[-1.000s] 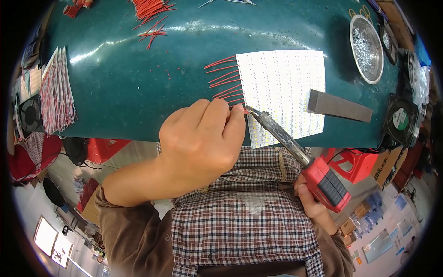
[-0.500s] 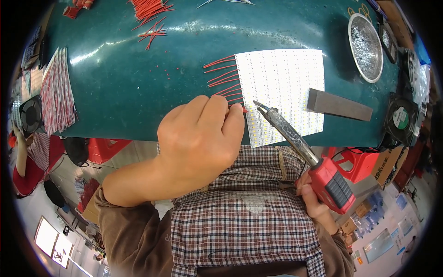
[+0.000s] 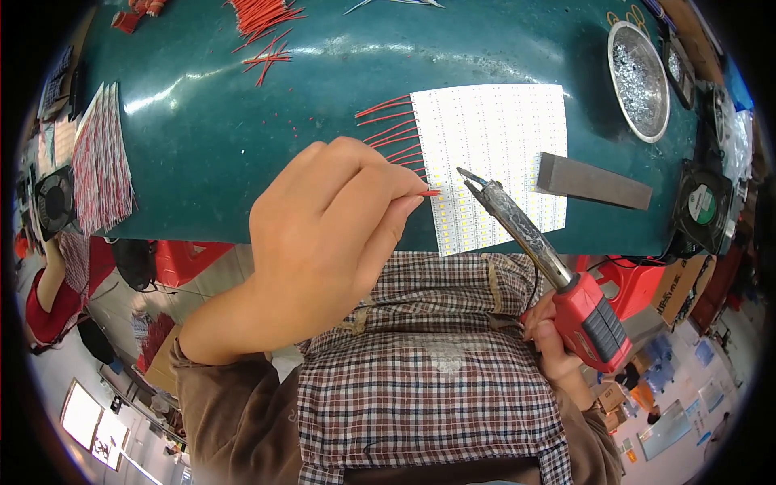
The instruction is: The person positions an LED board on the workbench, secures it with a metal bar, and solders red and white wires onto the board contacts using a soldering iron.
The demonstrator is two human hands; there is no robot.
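Observation:
My left hand (image 3: 331, 218) pinches a short red wire (image 3: 431, 193), its tip at the left edge of a white LED panel (image 3: 501, 129). Above that hand, several red wires (image 3: 386, 105) stick out leftward from the same panel edge. In my right hand (image 3: 550, 343) is a red and black soldering iron (image 3: 594, 327), its fingers wrapped round the grip. The iron's tip points up and left over the panel, apart from the red wire. A dark grey bar (image 3: 594, 181) lies across the panel's right side.
A metal bowl (image 3: 639, 81) with silvery bits stands at the far right, near a black fan (image 3: 700, 206). Loose red wires (image 3: 263, 16) lie at the back, with a few more (image 3: 267, 59) in front. At the left edge lies a bundle of red and white wires (image 3: 103, 166).
My left hand has shifted left and turned, so the pinched red wire now shows. The soldering iron has moved slightly right, its tip farther from the panel's left edge.

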